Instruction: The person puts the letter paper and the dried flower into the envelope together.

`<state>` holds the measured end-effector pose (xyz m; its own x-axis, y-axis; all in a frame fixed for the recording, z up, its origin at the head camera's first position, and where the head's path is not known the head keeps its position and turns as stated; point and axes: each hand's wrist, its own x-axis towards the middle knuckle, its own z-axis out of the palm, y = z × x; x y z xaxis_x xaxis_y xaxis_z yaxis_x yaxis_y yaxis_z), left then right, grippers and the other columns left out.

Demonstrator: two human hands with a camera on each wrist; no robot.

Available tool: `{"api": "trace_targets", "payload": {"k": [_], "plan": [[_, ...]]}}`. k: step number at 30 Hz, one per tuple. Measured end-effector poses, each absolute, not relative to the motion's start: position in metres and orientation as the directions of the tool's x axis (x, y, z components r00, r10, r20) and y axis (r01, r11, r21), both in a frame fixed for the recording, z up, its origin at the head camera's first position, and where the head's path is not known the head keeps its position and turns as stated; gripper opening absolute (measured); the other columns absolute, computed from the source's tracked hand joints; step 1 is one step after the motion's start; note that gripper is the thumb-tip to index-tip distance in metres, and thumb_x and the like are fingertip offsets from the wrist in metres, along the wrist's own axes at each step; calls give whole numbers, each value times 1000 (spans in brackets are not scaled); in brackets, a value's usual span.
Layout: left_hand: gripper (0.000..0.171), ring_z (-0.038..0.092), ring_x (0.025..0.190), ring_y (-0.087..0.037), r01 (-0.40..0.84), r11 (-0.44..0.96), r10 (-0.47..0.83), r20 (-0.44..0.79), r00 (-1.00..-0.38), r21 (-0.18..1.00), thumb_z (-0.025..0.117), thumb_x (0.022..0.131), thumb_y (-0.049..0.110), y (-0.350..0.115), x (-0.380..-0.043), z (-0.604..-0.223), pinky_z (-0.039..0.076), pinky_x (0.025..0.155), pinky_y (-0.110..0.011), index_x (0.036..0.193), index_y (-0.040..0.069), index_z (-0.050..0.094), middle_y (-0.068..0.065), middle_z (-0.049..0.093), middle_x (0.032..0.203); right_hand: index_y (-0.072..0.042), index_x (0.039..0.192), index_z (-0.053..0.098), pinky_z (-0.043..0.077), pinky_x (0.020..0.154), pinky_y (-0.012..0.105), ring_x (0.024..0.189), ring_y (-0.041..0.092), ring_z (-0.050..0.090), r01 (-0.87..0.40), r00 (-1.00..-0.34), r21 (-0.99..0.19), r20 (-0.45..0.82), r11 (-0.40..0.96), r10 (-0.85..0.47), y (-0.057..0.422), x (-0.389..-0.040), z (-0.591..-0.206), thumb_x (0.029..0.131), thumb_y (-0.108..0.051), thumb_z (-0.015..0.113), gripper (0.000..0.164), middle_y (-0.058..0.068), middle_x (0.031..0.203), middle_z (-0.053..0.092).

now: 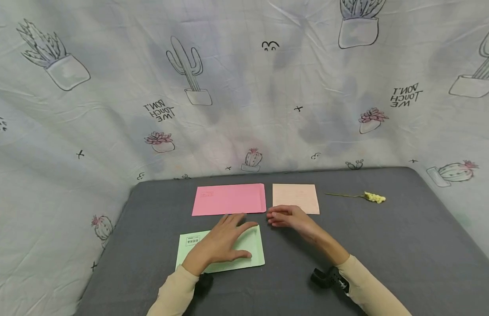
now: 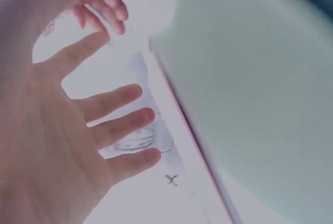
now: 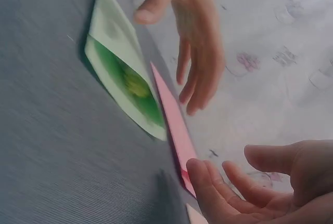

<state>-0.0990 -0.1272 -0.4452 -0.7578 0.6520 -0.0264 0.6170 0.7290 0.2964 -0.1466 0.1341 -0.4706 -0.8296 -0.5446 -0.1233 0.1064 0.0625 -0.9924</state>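
Observation:
A light green envelope (image 1: 254, 245) with a small printed box lies at the front left of the grey table. My left hand (image 1: 220, 241) hovers over it, fingers spread and thumb apart, holding nothing. In the right wrist view the envelope's right end gapes, and a yellow flower head (image 3: 136, 84) shows inside. My right hand (image 1: 293, 219) is held in the air, its fingers loosely bent and free of anything. It overlaps the lower left corner of a peach envelope (image 1: 295, 195) in the head view. A pink envelope (image 1: 228, 199) lies just beyond my left fingertips.
A yellow flower on a thin stem (image 1: 373, 197) lies at the back right of the table (image 1: 386, 245). Behind the table hangs a pale curtain (image 1: 236, 123) printed with cactus drawings. A black strap with a device (image 1: 329, 278) is on my right wrist.

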Motion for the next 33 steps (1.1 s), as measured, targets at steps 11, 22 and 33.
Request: {"api": "trace_targets", "payload": {"k": [11, 22, 33], "plan": [[79, 32, 141, -32, 548, 802, 579, -84, -811, 238, 75, 84, 43, -116, -169, -443, 25, 114, -54, 150, 22, 37, -17, 37, 151, 17, 135, 45, 51, 94, 37, 116, 38, 60, 114, -897, -987, -153, 117, -414, 119, -179, -470, 102, -10, 51, 43, 32, 128, 56], [95, 23, 146, -33, 447, 868, 489, -215, -845, 215, 79, 78, 45, -105, -210, -460, 15, 117, -56, 155, 26, 28, -13, 28, 157, 17, 134, 46, 51, 94, 41, 112, 39, 62, 115, -902, -982, -166, 147, -399, 101, -195, -479, 101, -11, 52, 44, 32, 123, 60], [90, 42, 128, -31, 472, 860, 506, -196, -840, 193, 83, 75, 43, -104, -208, -455, 30, 112, -51, 150, 29, 37, -12, 46, 135, 19, 130, 50, 53, 90, 39, 107, 36, 65, 80, -890, -980, -152, 181, -429, 92, -189, -479, 100, -5, 52, 39, 32, 125, 59]]}}
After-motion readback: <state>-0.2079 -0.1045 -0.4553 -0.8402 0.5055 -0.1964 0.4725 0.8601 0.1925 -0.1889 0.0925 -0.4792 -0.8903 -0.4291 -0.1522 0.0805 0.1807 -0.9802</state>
